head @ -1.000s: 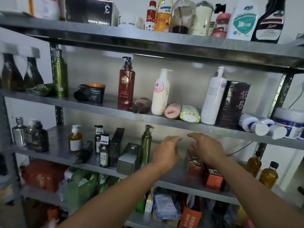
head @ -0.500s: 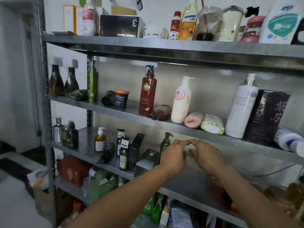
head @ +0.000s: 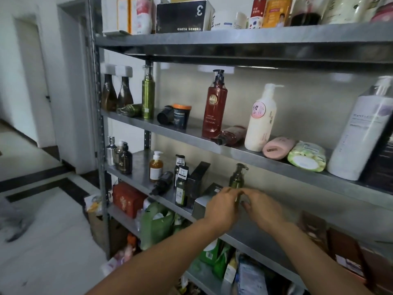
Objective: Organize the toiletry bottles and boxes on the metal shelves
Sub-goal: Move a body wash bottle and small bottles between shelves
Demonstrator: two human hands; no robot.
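A: While both hands are up at the metal shelves (head: pixel 234 153), where does the olive pump bottle (head: pixel 237 177) stand?

B: Upright on the third board down, right between them. The left hand (head: pixel 222 207) covers its lower body from one side and the right hand (head: pixel 263 210) from the other. Only the pump, the shoulders and a thin strip show.

A: Are they gripping it?

B: The left hand's fingers curl round the bottle, so it holds it. The right hand's bent fingertips sit at the far side, but I cannot tell whether they clamp or merely touch.

A: What are its neighbours?

B: One grey box (head: pixel 201 206), partly behind the left hand, and one black box (head: pixel 197 177) leaning just beyond it.

A: Count the rest of that board.

B: Two green bottles with tagged black caps (head: pixel 181 188), one dark bottle lying down (head: pixel 162 184) and one amber pump bottle (head: pixel 156 167). At the far left there is one silver pump bottle (head: pixel 110 150) beside two dark bottles (head: pixel 126 161).

A: And the board above?

B: Two brown flared bottles (head: pixel 108 92), one green bottle upright (head: pixel 148 96) and one lying (head: pixel 129 109). Then two dark jars (head: pixel 181 119), one of them tipped over. Next are one tall red pump bottle (head: pixel 214 107), one small red bottle on its side (head: pixel 230 136) and one cream pump bottle (head: pixel 261 120). Last come one pink pack (head: pixel 277 147), one green wipes pack (head: pixel 307 156) and one big white pump bottle (head: pixel 361 133)
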